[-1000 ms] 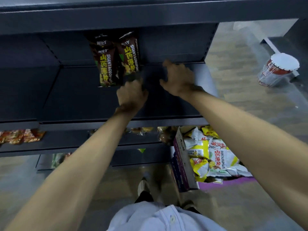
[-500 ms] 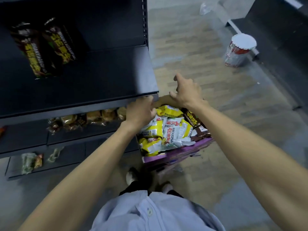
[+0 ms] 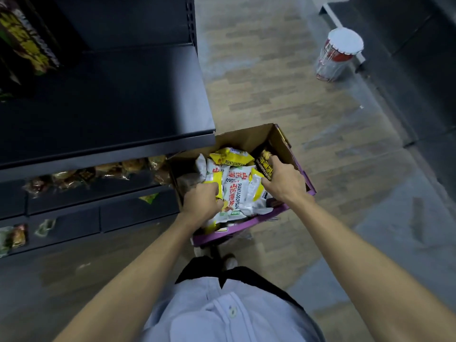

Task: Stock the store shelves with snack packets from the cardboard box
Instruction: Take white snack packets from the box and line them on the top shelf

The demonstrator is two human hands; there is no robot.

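Observation:
A cardboard box (image 3: 283,141) with purple sides sits on the floor beside the dark shelf unit, filled with several yellow-and-white snack packets (image 3: 234,186). My left hand (image 3: 203,202) is down in the box's left side, fingers curled around a yellow packet. My right hand (image 3: 283,181) reaches into the right side, its fingertips on a dark brown packet (image 3: 264,161) standing against the box wall. Two dark brown packets (image 3: 27,45) stand at the back left of the upper shelf (image 3: 123,99).
Lower shelves hold wrapped snacks (image 3: 98,171) and a few loose packets (image 3: 17,235). A white-lidded red can (image 3: 338,58) stands on the wood-pattern floor at the upper right. Another dark shelf base runs along the right edge. My feet are just behind the box.
Both hands left the upper shelf, came down to the right and went into the box. My view turned from the shelf down to the box.

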